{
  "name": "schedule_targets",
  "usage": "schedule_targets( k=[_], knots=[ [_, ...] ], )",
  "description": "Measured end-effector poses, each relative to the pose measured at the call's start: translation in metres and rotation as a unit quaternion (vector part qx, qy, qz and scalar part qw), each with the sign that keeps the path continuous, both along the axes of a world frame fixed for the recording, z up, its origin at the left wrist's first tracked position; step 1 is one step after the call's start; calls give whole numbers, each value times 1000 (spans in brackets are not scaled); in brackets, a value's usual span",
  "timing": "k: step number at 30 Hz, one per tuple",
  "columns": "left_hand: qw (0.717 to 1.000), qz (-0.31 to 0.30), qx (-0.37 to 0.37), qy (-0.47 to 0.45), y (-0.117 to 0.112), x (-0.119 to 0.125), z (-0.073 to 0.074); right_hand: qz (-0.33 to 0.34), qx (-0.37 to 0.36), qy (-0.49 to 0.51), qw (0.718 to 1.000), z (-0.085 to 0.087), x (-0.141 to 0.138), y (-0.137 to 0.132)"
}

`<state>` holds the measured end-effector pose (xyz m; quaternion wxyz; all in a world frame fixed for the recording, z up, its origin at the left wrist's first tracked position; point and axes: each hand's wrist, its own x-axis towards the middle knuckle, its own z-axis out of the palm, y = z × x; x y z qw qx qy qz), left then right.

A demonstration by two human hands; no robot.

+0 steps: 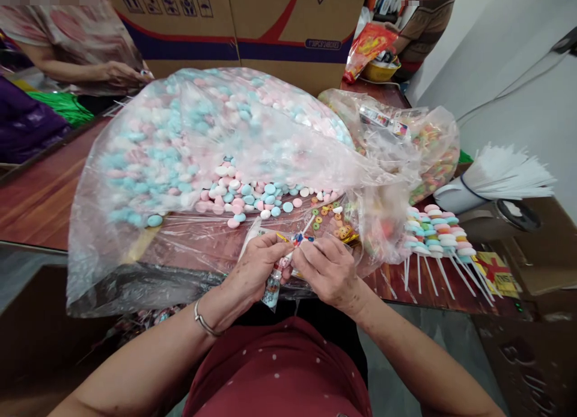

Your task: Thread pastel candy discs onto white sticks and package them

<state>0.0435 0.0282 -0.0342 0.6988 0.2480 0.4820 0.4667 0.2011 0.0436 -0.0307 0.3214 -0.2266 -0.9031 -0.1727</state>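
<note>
My left hand [256, 267] and my right hand [327, 270] are both closed around a candy stick in a small clear wrapper [276, 282] at the table's near edge. The stick's white tip [308, 226] points up toward the loose sweets. Just beyond the hands lies a big clear plastic bag [180, 140] full of pink, blue and white round candies [252, 194], some spilling from its open mouth. Small coloured ring candies [327, 216] lie beside them.
Finished candy sticks [435, 237] lie in a row to the right. A bundle of white sticks [500, 176] and a second bag of mixed candy [428, 146] sit behind them. A large cardboard box [243, 26] stands at the back. Other people work at far left [85, 50] and far right [424, 26].
</note>
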Motion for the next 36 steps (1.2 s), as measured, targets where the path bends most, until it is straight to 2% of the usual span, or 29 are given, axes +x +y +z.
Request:
schedule_targets(
  k=[2,5,7,10,13,15,17,18,19,20,21,22,24,26,27,29,31,32,33,34,35,36],
  knots=[
    [997,-72,-11,6,3,-5,-2,53,-21,-10,998,3,4,4],
    [981,-196,-15,9,6,-15,-2,104,-112,-50,987,8,10,10],
    [959,-281,-15,26,9,-21,-1,140,-151,-91,974,12,14,10],
    [922,-381,-24,70,14,-26,3,178,-168,-149,958,17,16,6],
    [901,-421,-37,94,18,-27,8,155,-160,-173,959,20,14,-1],
    [900,-419,-29,118,19,-27,13,111,-133,-169,970,21,9,-6],
    [898,-400,13,181,17,-25,17,60,-99,-155,981,21,3,-10],
    [892,-380,55,240,15,-23,18,31,-83,-143,986,20,0,-11],
    [875,-348,109,319,13,-21,19,-2,-72,-129,989,17,-4,-11],
    [843,-305,172,408,10,-18,19,-37,-67,-111,991,14,-8,-10],
    [795,-254,240,495,8,-16,18,-72,-71,-87,991,10,-12,-7],
    [735,-200,304,572,7,-13,16,-106,-86,-56,989,5,-15,-4],
    [611,-101,409,670,7,-9,11,-138,-160,40,977,-5,-21,5],
    [518,-25,488,702,10,-6,6,-128,-280,179,934,-13,-27,13],
    [489,12,518,702,11,-5,4,-116,-347,255,895,-15,-30,16],
    [454,72,570,681,11,-5,-1,-85,-471,400,781,-16,-36,19],
    [442,98,626,634,6,-6,-5,-44,-565,513,645,-13,-42,19],
    [451,92,648,606,2,-7,-6,-21,-599,550,582,-11,-45,18],
    [479,71,655,580,-3,-8,-6,0,-622,575,531,-7,-47,15],
    [528,45,642,554,-9,-10,-6,16,-636,590,497,-3,-50,12],
    [596,21,605,527,-13,-13,-5,28,-643,597,480,1,-52,9],
    [673,5,548,498,-17,-15,-2,40,-645,595,477,4,-54,4]
  ],
)
